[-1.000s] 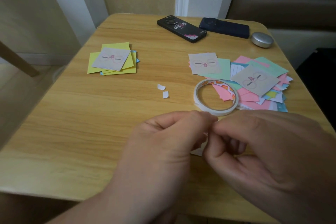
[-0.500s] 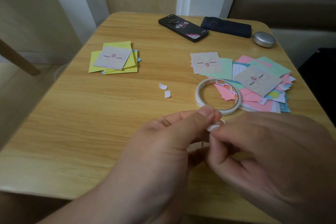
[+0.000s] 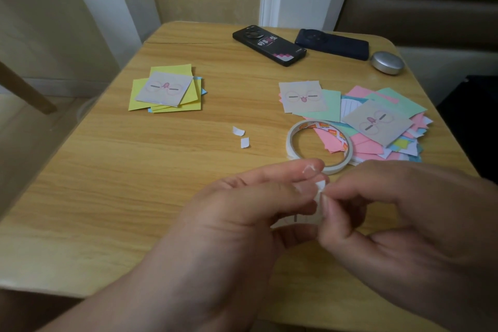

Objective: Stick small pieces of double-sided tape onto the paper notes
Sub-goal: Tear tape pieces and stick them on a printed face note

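My left hand (image 3: 242, 213) and my right hand (image 3: 398, 224) meet low in the middle, above the table's near part. Between their fingertips is a small white piece of tape (image 3: 320, 186); my right thumb and forefinger pinch it. My left hand holds a paper note (image 3: 296, 219), mostly hidden under the fingers. The roll of double-sided tape (image 3: 292, 140) lies flat just beyond the hands. A spread pile of coloured notes (image 3: 377, 121) is at the right, a neater yellow stack (image 3: 167, 89) at the left.
Two small white backing scraps (image 3: 241, 136) lie mid-table. Two dark phones (image 3: 269, 44) (image 3: 332, 43) and a round silver case (image 3: 388, 62) sit at the far edge of the wooden table (image 3: 107, 183). A chair leg (image 3: 24, 89) stands off the left side.
The hands rose slightly and parted a little; the white tape piece now shows between the fingertips, and the note in my left hand is more visible.
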`<action>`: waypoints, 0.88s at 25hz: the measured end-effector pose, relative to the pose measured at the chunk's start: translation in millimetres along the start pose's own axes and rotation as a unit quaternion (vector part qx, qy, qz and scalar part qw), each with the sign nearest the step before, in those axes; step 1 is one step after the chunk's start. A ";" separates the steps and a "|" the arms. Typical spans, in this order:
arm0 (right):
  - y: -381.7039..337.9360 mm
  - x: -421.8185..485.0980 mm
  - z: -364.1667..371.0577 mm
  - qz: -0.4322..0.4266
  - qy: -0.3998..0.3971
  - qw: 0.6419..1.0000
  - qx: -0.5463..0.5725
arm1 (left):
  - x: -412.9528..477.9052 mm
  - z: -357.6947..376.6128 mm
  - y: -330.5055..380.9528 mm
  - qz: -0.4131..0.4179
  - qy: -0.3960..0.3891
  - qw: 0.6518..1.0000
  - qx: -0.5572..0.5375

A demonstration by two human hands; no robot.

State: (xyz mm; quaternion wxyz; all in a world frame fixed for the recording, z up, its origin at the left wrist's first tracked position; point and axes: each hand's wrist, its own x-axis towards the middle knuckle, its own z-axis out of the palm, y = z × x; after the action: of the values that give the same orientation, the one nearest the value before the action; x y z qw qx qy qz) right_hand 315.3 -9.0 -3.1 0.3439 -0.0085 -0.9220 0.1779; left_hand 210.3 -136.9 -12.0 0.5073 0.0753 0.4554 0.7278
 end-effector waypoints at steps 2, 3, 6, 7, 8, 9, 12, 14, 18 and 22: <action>4.7 -3.7 -0.7 0.058 -0.043 0.997 0.007 | 0.2 -2.0 -0.9 0.011 0.006 1.000 0.007; 8.1 0.2 2.6 0.072 -0.084 0.994 0.025 | -0.1 -1.9 -1.0 0.012 0.009 1.000 0.008; 16.7 -10.8 -9.8 0.117 -0.201 0.972 0.028 | -0.5 -3.4 -1.4 0.019 0.011 1.000 0.013; 18.0 -7.0 -7.6 0.095 -0.249 0.964 0.020 | -0.9 -3.4 -1.0 0.021 0.010 1.000 0.017; 21.4 -0.7 -3.7 0.051 -0.273 0.960 0.044 | -0.9 -3.1 -0.7 0.022 0.012 0.999 0.020; 19.2 7.3 1.9 0.027 -0.192 0.981 0.004 | -0.2 -2.1 0.0 0.017 0.017 0.999 0.023; 14.2 -6.4 -1.0 -0.003 -0.039 0.999 0.036 | 4.5 -6.7 15.0 0.024 0.053 0.997 0.047; 15.1 -2.7 8.4 0.022 0.005 0.996 0.087 | 12.1 -19.2 40.2 0.046 0.084 0.993 0.062; 6.9 18.6 16.7 0.164 0.024 0.973 0.164 | 26.8 -54.3 101.4 0.176 0.205 0.958 0.093; 15.7 60.4 33.3 0.313 -0.117 0.937 0.101 | 36.3 -72.3 109.1 0.176 0.215 0.950 0.142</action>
State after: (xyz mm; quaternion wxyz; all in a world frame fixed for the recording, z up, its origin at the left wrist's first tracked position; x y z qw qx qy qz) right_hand 246.4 3.3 6.5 0.1593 -0.2408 -0.8837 0.3684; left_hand 78.7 -157.8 14.4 0.2452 0.0676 0.6314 0.7325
